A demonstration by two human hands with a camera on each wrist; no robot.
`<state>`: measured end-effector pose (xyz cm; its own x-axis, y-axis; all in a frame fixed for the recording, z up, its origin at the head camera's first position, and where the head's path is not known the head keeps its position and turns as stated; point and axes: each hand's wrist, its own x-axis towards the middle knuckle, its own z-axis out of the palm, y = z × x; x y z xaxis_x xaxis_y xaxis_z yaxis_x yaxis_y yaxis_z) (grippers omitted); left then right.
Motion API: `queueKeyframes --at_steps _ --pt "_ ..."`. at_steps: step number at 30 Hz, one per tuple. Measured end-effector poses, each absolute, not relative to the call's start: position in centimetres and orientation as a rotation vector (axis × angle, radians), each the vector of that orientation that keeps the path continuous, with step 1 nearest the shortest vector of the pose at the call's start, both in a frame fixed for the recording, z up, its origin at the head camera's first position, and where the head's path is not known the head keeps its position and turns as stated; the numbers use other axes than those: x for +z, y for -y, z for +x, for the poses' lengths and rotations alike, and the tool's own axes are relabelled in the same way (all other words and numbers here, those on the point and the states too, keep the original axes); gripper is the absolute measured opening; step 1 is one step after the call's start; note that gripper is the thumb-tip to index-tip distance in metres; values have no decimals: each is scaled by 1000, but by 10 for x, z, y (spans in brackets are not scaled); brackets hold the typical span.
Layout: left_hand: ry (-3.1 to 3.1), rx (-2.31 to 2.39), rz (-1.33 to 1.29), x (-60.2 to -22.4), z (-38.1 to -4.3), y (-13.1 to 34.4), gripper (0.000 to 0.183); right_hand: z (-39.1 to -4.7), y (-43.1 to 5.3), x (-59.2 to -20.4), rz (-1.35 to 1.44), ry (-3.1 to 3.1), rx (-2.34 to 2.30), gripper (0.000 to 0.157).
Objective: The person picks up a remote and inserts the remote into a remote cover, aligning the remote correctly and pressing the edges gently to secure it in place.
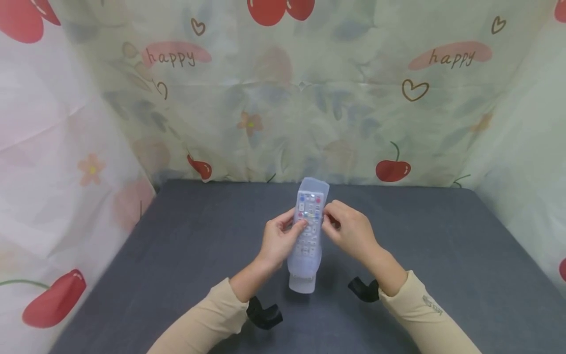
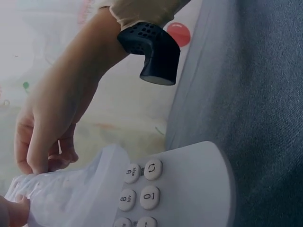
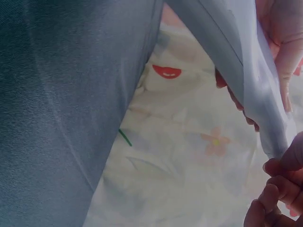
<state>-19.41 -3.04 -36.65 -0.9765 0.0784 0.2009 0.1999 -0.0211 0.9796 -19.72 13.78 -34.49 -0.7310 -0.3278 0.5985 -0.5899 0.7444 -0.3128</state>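
Observation:
A white remote control (image 1: pixel 308 235) with many buttons stands out above the table, its upper part inside a translucent plastic sleeve (image 1: pixel 315 185). Its lower end, with number buttons, sticks out bare from the sleeve's mouth, as the left wrist view shows on the remote (image 2: pixel 196 182). My left hand (image 1: pixel 279 240) grips the covered remote from the left, thumb on its front and fingers behind. At the right edge my right hand (image 1: pixel 351 230) pinches the sleeve (image 3: pixel 265 109) between thumb and curled fingers, near its upper half. The right wrist view shows these fingertips at the sleeve's edge.
A dark grey table (image 1: pixel 199 221) lies beneath both hands. Patterned cloth (image 1: pixel 300 108) with cherries and hearts hangs behind it and along both sides. Black wrist mounts (image 1: pixel 264 314) sit at each wrist, below the beige sleeves.

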Motion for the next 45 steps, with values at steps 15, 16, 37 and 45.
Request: queueKeyframes --at_steps 15,16,37,45 --pt "2179 -2107 -308 -365 -200 32 40 -190 -121 -362 566 2440 931 31" --pt "2174 -2103 -297 -365 -200 31 40 -189 -120 -363 570 2462 997 37" --pt "2132 -1893 -258 -350 -204 40 24 -192 -120 -362 423 2391 1438 41" --pt "2093 -1716 -291 -354 -206 38 17 -190 -118 -361 421 2402 1470 39"
